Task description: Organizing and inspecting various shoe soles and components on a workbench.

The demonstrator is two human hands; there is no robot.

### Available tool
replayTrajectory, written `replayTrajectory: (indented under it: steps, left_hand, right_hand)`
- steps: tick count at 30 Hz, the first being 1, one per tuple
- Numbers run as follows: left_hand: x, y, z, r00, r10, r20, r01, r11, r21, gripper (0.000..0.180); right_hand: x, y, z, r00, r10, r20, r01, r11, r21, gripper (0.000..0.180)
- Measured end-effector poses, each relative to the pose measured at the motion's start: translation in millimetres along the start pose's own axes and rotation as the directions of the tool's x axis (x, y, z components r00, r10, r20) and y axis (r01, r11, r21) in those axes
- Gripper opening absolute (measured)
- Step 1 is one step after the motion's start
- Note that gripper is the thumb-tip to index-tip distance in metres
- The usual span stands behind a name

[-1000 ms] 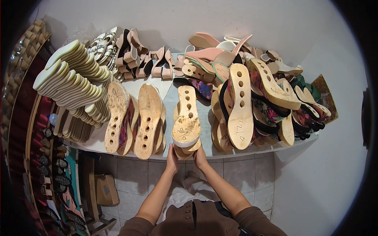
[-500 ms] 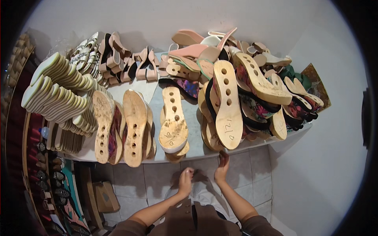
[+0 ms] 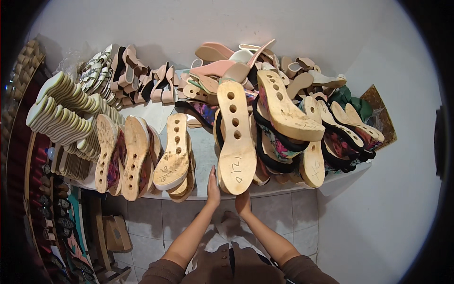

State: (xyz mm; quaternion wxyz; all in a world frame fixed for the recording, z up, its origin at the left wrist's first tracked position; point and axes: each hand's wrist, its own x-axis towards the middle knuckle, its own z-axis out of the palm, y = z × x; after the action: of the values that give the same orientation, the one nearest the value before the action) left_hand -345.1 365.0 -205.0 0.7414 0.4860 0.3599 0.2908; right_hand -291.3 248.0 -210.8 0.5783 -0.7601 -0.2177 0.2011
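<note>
A large pale wooden sandal sole (image 3: 236, 163) with a row of holes and pencil marks tops a pile at the middle of the table's front edge. My left hand (image 3: 213, 191) is upright beside the pile's left side, fingers stretched out; whether it touches is unclear. Below the sole's near end is my right hand (image 3: 243, 204), its fingers hidden behind the sole. To the left stands a shorter pile topped by a holed wooden sole (image 3: 172, 163). Right of the large sole, a thick wooden sole (image 3: 288, 111) rests on black-edged floral sandals (image 3: 279, 146).
Two more wooden-sole piles (image 3: 136, 158) stand farther left, near stacked cream soles (image 3: 61, 120). Pink and beige sandals (image 3: 165, 83) lie along the wall. A shoe rack (image 3: 61, 222) and a cardboard box (image 3: 116, 233) are low on the left. A white wall (image 3: 378, 203) bounds the right.
Both hands have moved forward to the pile with the large sole, the left coming up along its side. The view has shifted, so the piles appear farther left.
</note>
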Motion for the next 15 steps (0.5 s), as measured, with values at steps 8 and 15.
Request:
replayTrajectory:
  steps: [8, 15]
  left_hand:
    - [-10.9, 13.3, 29.7, 1.000, 0.001, -0.020, -0.002, 0.999, -0.045, 0.036]
    - [0.6, -2.8, 19.4, 0.975, 0.168, -0.145, -0.157, 0.984, 0.082, 0.022]
  right_hand:
    - [19.4, -24.3, -9.1, 0.971, -0.236, 0.026, 0.236, 0.971, -0.018, 0.051]
    - [23.7, -19.6, -10.9, 0.968, -0.252, -0.022, 0.246, 0.960, -0.135, 0.043]
